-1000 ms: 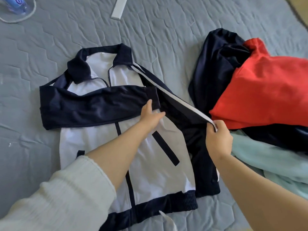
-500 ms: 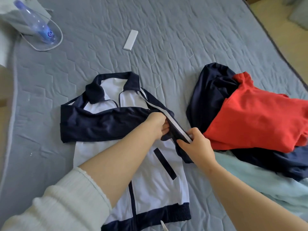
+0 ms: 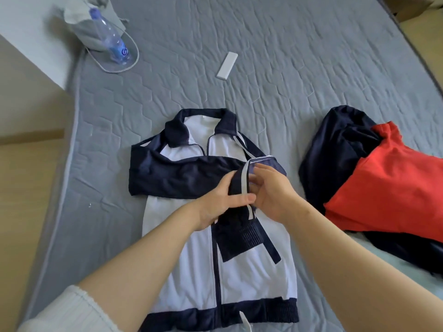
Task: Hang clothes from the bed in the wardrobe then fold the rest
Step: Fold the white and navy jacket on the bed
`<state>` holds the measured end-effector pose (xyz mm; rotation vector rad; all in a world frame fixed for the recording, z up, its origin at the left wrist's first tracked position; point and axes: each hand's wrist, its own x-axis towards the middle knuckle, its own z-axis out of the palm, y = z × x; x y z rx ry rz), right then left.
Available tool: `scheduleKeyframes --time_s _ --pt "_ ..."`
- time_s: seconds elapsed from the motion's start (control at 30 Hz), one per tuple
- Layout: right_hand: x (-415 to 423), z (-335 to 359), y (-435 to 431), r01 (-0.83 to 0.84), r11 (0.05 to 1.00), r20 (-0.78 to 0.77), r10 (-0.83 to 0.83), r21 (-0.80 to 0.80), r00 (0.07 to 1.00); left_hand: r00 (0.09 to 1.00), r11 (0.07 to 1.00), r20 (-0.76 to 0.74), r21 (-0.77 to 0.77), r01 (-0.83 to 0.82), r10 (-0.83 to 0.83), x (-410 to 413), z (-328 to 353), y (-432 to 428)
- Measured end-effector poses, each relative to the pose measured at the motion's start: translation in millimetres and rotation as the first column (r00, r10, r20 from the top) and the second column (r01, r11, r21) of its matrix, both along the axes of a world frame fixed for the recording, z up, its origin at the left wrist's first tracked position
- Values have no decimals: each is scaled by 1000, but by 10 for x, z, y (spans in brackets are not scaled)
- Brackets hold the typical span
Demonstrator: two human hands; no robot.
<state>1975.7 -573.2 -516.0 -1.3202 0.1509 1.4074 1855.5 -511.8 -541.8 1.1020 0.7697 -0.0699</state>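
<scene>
1. The jacket (image 3: 251, 279) is laid front-up near the middle of the bed cover (image 3: 287, 68), with the collar pointing away from the person. The body panels are smooth white fabric. The collar, shoulders, zip line and ribbed hem are navy.
2. One navy sleeve is folded flat across the chest. The other sleeve (image 3: 242, 236), navy with a white stripe and a ribbed cuff, is raised over the chest between both hands.
3. This sleeve is gripped by the left hand (image 3: 223, 202): the thumb is pressed over the stripe and the fingers are curled beneath.
4. The right hand (image 3: 275, 192) is held against the sleeve with bent fingers. Whether the fabric is pinched cannot be told.
5. A white ribbed knit cuff (image 3: 72, 312) is seen on the left forearm.
6. The bed cover is grey, quilted in a hexagon stitch pattern.
7. To the right, a crumpled pile is formed by a navy garment (image 3: 335, 152), a red garment (image 3: 388, 188) and a pale mint garment (image 3: 374, 264).
8. A flat white rectangular bar (image 3: 227, 65) is placed beyond the collar.
9. At the far left corner, a clear plastic bottle (image 3: 110, 39) with a blue cap is found. Its blue label mark is too blurred to be read.
</scene>
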Motion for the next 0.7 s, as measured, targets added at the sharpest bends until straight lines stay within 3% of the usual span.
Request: scheduleKeyframes --time_s 0.07,0.13,0.2,0.23,0.33,0.43,0.5,0.57,0.63,0.7 --pt "-147 -51 117 102 994 -28 -101 39 994 992 984 -116 172 -33 54 -161 -76 91" --pt "-289 -163 180 190 982 181 -186 -2 966 929 943 -216 215 -255 300 -328 -101 204" --pt "-418 -311 147 302 935 368 -219 -187 904 842 872 -242 33 -489 482 -494 -130 309" --pt "-520 -397 131 349 892 346 -243 -286 906 814 824 -236 -85 -561 530 -604 -154 364" --pt "-889 -523 133 268 830 -67 -342 -489 937 823 760 -158 -322 -565 545 -889 -155 481" --pt "-1105 -658 299 330 904 -406 -419 -271 812 805 722 -69 -400 -564 590 -1080 -220 610" --pt "-1114 -755 435 345 925 -391 -380 -161 838 829 727 -132 -419 -543 543 -1203 -297 695" --pt "-1102 -815 565 315 938 -253 -342 -142 905 885 838 -318 -325 -439 341 -1294 -401 738" --pt "-1040 -842 641 308 943 -90 -320 -126 943 827 975 -548 -85 -205 126 -1302 -499 742" --pt "-923 -820 677 311 948 56 -308 -66 950 748 982 -640 163 -91 176 -1226 -521 801"
